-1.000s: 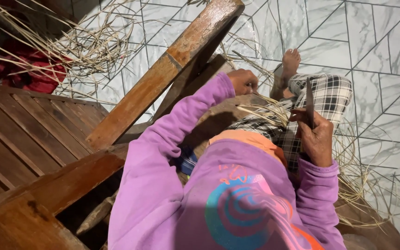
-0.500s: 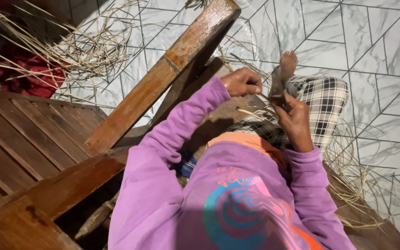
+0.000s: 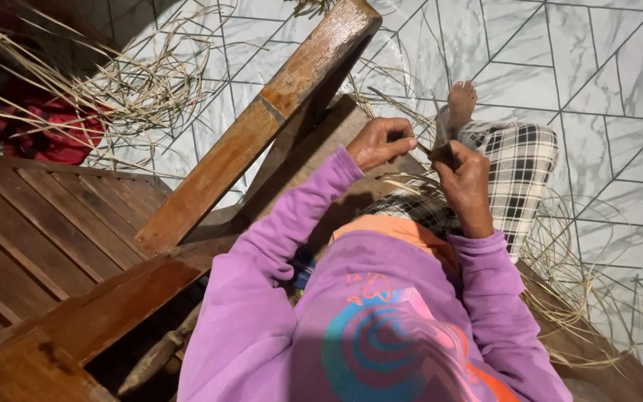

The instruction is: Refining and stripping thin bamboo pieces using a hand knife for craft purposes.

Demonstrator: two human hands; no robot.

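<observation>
My left hand (image 3: 382, 141) is closed, pinching the end of a thin pale cane strip (image 3: 411, 179) that runs down over my lap. Just to its right, my right hand (image 3: 467, 186) grips a small dark-bladed knife (image 3: 444, 152), whose blade meets the strip right beside the left fingers. Both hands hover above my knee in black-and-white checked cloth (image 3: 519, 160). Purple sleeves cover both arms. My bare foot (image 3: 461, 100) rests on the tiles beyond the hands.
A slanted wooden beam (image 3: 262, 123) of a chair frame crosses left of my hands, with wooden slats (image 3: 46, 231) at far left. Loose cane strips (image 3: 150, 89) lie heaped on the white tiled floor (image 3: 604, 82), and more curl at right (image 3: 574, 283). A red cloth (image 3: 50, 130) lies at upper left.
My right hand rose with the knife from beside my knee up to the left hand. The left hand stayed near the beam, holding the strip.
</observation>
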